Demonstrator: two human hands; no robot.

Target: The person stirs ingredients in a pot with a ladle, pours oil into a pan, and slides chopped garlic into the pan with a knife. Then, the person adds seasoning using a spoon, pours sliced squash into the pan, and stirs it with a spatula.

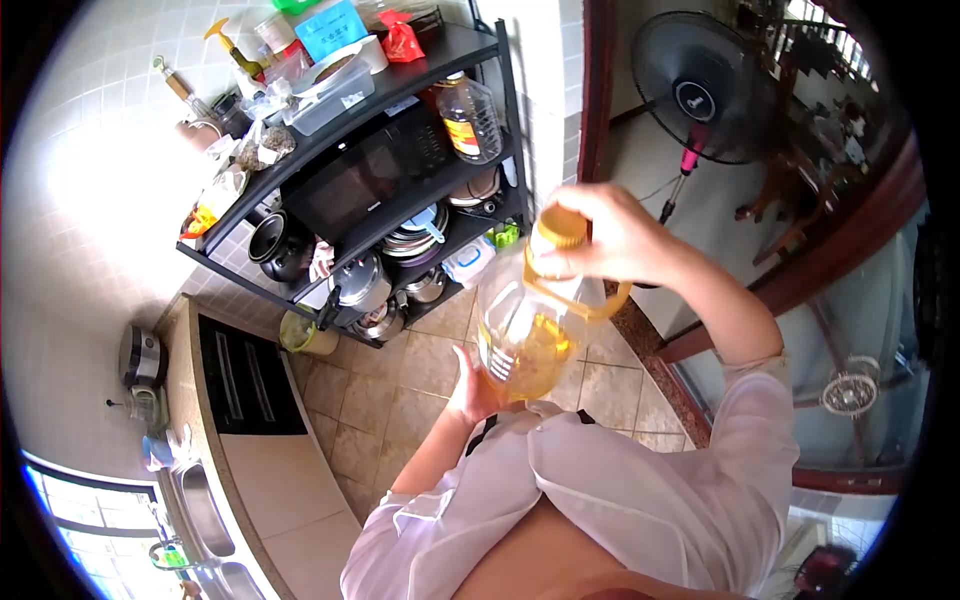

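Observation:
A large clear bottle (535,340) with yellow oil in its lower part is held up in front of the body, slightly tilted. My right hand (610,235) grips its yellow cap (562,226) from above, fingers wrapped round it. The bottle's yellow ring handle (575,300) sits below the cap. My left hand (478,388) supports the bottle low on its side, thumb raised and apart; its other fingers are partly hidden behind the bottle.
A black shelf rack (400,85) holds a microwave (365,170), pots, plates and another bottle (468,118). A standing fan (694,100) is beyond the doorway. At the left, a counter (185,370) has a sink (205,510); a bin (310,333) stands near the rack.

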